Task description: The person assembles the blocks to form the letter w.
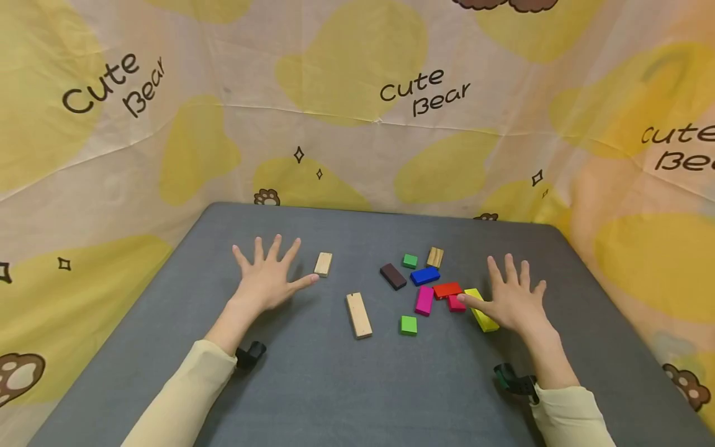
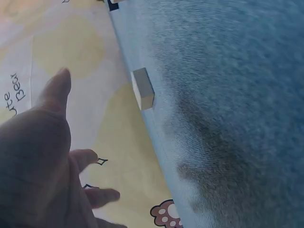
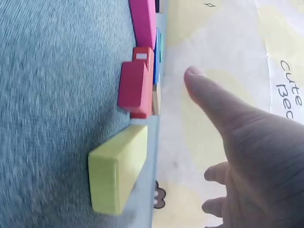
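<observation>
My left hand (image 1: 267,279) hovers above the left half of the table with its fingers spread and holds nothing. Closest to its thumb lies a short pale wooden block (image 1: 323,264), also seen in the left wrist view (image 2: 144,89). A longer pale wooden block (image 1: 359,316) lies nearer the middle. On the right, my right hand (image 1: 515,299) is spread over the table, also holding nothing. Its thumb partly covers the yellow block (image 1: 485,313) in the head view. Left of that thumb lie a red block (image 1: 447,290), a small crimson block (image 1: 456,303) and a magenta block (image 1: 424,301).
Behind these lie a blue block (image 1: 425,276), a dark brown block (image 1: 393,277), a green block (image 1: 410,261) and a striped wooden block (image 1: 435,257). A bright green block (image 1: 408,326) sits nearer me. A printed curtain (image 1: 346,74) hangs behind the grey table (image 1: 335,397).
</observation>
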The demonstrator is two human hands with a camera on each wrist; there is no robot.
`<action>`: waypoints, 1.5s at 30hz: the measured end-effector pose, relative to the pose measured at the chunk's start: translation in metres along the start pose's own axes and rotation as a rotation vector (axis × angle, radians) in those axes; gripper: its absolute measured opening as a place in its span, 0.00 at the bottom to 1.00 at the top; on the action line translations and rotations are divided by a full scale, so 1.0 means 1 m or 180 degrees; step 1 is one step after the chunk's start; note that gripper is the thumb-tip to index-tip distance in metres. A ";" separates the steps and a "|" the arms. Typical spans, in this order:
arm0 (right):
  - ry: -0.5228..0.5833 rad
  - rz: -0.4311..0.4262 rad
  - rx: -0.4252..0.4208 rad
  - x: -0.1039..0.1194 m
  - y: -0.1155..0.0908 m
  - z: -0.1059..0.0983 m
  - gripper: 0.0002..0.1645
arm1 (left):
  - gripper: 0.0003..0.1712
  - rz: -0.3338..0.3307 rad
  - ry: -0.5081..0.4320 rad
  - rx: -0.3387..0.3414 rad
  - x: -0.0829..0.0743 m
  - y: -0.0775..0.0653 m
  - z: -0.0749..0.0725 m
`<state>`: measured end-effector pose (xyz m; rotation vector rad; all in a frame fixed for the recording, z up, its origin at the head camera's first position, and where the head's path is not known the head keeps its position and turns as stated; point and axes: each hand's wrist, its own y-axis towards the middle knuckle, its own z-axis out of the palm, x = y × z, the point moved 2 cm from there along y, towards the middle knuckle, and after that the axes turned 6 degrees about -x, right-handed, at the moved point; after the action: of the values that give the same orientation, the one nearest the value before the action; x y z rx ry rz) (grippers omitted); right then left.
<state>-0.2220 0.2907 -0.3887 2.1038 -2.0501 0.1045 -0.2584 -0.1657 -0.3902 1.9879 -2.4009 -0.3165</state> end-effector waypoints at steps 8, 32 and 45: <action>0.0338 -0.0339 -0.0385 0.026 0.004 0.005 0.67 | 0.60 0.0425 -0.0807 0.0121 -0.003 0.010 0.006; 0.2929 -0.1469 0.0727 0.145 0.008 0.060 0.48 | 0.55 0.0653 -0.1947 0.0421 0.003 0.042 0.028; 0.2574 -0.1517 0.1204 0.155 0.018 0.067 0.54 | 0.48 0.0846 -0.1980 0.0450 0.006 0.047 0.034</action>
<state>-0.2404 0.1259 -0.4230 2.1552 -1.0939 1.1229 -0.3101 -0.1579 -0.4163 1.7730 -3.0851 -0.8925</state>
